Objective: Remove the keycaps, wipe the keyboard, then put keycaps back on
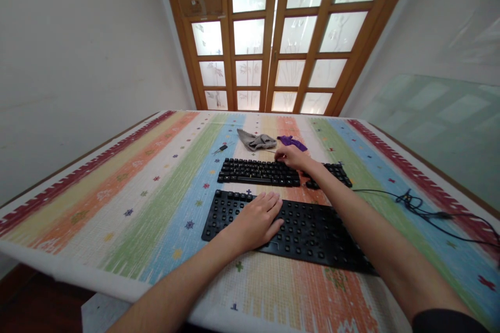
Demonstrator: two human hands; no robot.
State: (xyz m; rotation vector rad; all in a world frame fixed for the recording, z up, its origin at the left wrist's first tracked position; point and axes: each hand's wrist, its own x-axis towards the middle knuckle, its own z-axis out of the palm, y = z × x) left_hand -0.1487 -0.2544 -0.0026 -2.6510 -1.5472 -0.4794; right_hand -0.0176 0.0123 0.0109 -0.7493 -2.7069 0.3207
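Note:
My left hand (255, 220) lies flat, fingers together and stretched out, on the near black keyboard (312, 234), which shows bare key posts with its caps off. My right hand (292, 156) reaches over the far black keyboard (258, 172), which has its keys on. Its fingers are curled at the keyboard's back edge; what they pinch, if anything, is too small to see. A grey cloth (256, 140) and a purple item (292, 141) lie just beyond that hand.
Both keyboards rest on a table covered with a striped, multicoloured cloth (128, 192). A small dark tool (221, 149) lies left of the grey cloth. A black cable (422, 205) trails off to the right. Wooden glazed doors (273, 36) stand behind the table.

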